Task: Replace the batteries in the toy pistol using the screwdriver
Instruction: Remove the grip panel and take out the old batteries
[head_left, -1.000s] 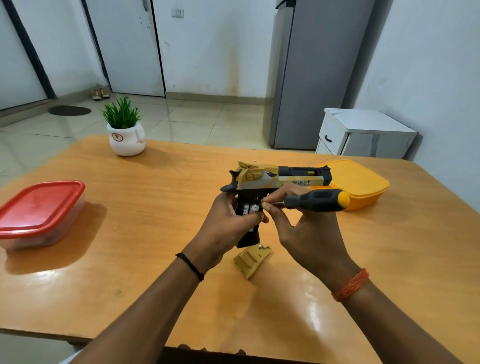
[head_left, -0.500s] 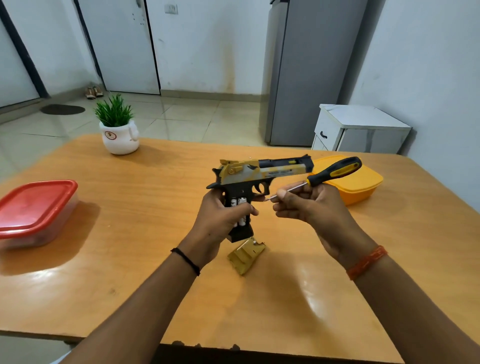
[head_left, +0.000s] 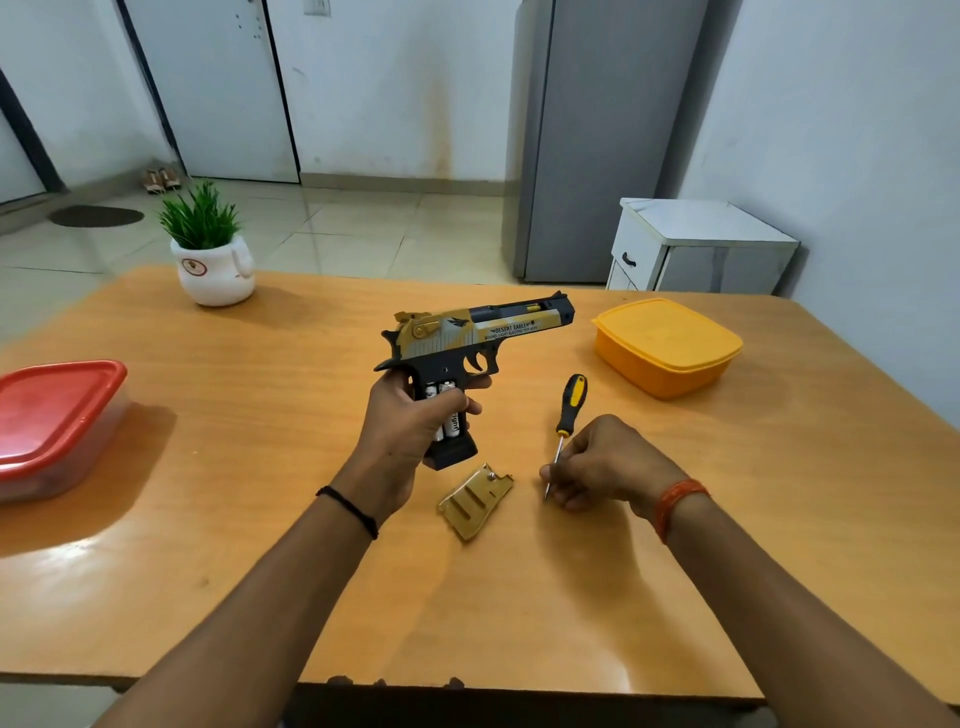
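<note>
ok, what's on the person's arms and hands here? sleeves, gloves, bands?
No gloves and no sleeves in view: both forearms are bare up to the frame edge. The left hand has a thin black band around its wrist. The right hand has a wider orange-red thread band wound several times around its wrist. No rings or watch visible.

Toy pistol (head_left: 470, 340) in my left hand (head_left: 410, 423) above the table (head_left: 260, 467) centre, grip cover (head_left: 475, 501) on the table just near of it, screwdriver (head_left: 566, 415) lying right of that, its tip at my right hand (head_left: 602, 465), lidded box (head_left: 667, 343) far right, another box (head_left: 57, 421) at the left edge, potted plant (head_left: 210, 254) far left.
</note>
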